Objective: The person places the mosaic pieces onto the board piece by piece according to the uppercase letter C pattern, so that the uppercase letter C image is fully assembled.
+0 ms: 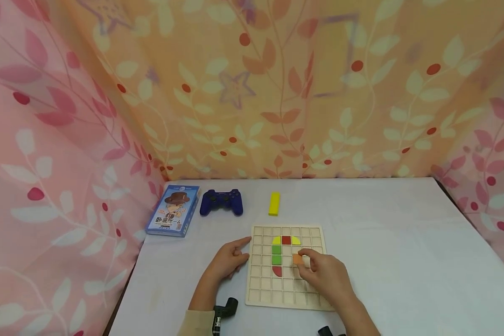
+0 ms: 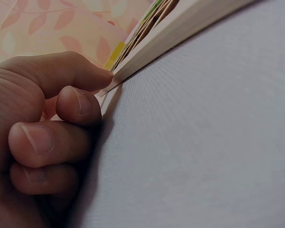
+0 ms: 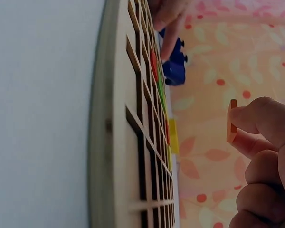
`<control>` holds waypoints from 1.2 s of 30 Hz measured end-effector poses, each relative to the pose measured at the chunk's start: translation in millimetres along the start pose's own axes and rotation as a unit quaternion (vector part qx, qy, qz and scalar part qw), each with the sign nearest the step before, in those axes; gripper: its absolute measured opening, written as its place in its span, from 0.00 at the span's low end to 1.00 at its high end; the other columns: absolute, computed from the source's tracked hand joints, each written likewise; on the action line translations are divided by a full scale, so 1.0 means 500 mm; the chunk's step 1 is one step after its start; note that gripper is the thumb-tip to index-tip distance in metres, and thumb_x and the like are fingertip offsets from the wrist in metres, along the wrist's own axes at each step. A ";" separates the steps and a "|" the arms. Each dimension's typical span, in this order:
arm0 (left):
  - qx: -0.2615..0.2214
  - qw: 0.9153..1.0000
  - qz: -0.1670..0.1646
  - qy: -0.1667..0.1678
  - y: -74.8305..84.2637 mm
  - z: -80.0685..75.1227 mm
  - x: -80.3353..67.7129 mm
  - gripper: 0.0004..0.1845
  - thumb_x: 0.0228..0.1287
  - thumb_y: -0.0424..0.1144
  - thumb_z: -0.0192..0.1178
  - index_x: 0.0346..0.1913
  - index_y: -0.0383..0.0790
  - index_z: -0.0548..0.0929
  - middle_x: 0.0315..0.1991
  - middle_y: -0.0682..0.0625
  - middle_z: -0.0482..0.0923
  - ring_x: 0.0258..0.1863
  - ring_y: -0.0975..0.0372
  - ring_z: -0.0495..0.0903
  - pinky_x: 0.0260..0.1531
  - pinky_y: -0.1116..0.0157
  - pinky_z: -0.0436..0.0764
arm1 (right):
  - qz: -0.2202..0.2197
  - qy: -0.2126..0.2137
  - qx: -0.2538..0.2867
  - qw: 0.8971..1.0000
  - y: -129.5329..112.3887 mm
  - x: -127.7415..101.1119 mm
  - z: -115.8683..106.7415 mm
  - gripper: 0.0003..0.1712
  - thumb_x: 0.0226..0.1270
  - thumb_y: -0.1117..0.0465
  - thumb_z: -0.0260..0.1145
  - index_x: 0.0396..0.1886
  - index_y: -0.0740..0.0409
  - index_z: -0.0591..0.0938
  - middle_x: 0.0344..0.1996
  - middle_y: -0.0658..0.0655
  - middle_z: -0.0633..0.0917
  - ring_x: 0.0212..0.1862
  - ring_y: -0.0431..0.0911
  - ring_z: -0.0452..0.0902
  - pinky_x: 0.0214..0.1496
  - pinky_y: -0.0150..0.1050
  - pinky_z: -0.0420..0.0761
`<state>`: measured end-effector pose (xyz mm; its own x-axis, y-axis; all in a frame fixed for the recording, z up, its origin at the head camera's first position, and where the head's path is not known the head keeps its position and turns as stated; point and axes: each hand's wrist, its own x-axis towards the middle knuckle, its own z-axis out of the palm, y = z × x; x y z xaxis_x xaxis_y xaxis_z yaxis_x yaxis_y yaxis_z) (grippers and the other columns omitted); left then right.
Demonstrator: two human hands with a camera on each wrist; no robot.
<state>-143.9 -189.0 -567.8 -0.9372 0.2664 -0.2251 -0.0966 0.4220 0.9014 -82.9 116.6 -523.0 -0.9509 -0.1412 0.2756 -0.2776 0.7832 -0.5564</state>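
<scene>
A wooden grid board (image 1: 260,280) lies on the white table, with yellow, red and green tiles (image 1: 276,254) set in its cells. My right hand (image 1: 323,273) hovers over the board and pinches a small orange tile (image 1: 297,259) between thumb and forefinger; the right wrist view shows the orange tile (image 3: 232,121) held clear above the board (image 3: 114,142). My left hand (image 1: 231,259) rests on the table with loosely curled fingers (image 2: 61,137), its forefinger touching the board's left edge (image 2: 180,28).
A yellow block (image 1: 274,204), a blue game controller (image 1: 221,202) and a blue card box (image 1: 173,210) lie behind the board. Floral cloth walls close in the table on three sides. Bare tabletop (image 1: 403,252) stretches to the right.
</scene>
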 end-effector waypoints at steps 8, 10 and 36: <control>0.003 1.000 0.000 -0.002 0.006 -0.008 0.009 0.29 0.71 0.39 0.64 0.74 0.51 0.74 0.12 0.52 0.71 0.04 0.64 0.61 0.05 0.68 0.65 | -0.019 -0.054 0.002 0.998 -0.020 0.000 0.028 0.11 0.59 0.56 0.77 0.42 0.47 0.89 0.11 0.36 0.64 0.16 0.32 0.56 0.19 0.31 0.60; 0.001 1.000 -0.001 -0.001 0.006 -0.006 0.010 0.29 0.71 0.39 0.63 0.74 0.51 0.74 0.12 0.52 0.71 0.05 0.64 0.61 0.05 0.67 0.65 | -0.018 -0.066 -0.008 0.998 -0.021 0.000 0.035 0.10 0.60 0.55 0.77 0.42 0.47 0.89 0.11 0.36 0.64 0.16 0.33 0.56 0.18 0.32 0.60; -0.007 1.000 -0.006 0.001 0.003 -0.002 0.000 0.29 0.71 0.39 0.64 0.74 0.51 0.74 0.12 0.52 0.70 0.04 0.65 0.60 0.05 0.68 0.64 | 0.065 -0.097 -0.009 0.993 -0.014 -0.006 0.065 0.10 0.60 0.49 0.78 0.39 0.44 0.91 0.10 0.40 0.65 0.16 0.35 0.57 0.19 0.33 0.55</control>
<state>-144.5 -189.1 -566.1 -0.9365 0.2604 -0.2348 -0.1119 0.4127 0.9039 -82.5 91.8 -545.3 -0.9874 -0.1516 0.0448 -0.1503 0.8132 -0.5622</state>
